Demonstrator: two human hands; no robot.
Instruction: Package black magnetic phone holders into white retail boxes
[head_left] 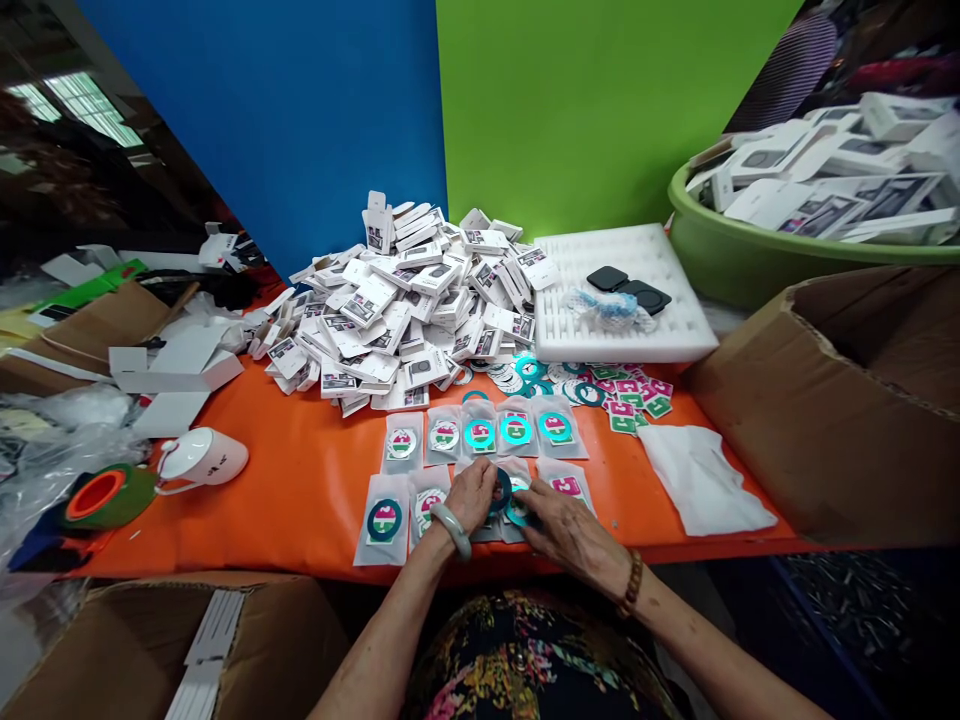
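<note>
My left hand (474, 493), with a pale bangle at the wrist, pinches a dark teal ring (502, 490) above the front row of frosted bags. Beside it, the curled fingers of my right hand (566, 525) close on the edge of a brighter teal ring (516, 508); its thumb is hidden. Two rows of small frosted bags surround my hands. In one front bag (372, 548) a teal ring (385, 520) lies over pink and green cards. White rings (402, 443) show on bags at the back left, teal rings (556, 427) on others.
Behind the bags lie a heap of small white boxes (420, 290), loose rings (531, 368) and pink-green cards (626, 395). A white foam tray (622, 345) holds black pads. Around stand frosted bags (701, 475), a white mug (206, 457), green tub (686, 215) and cartons (847, 420).
</note>
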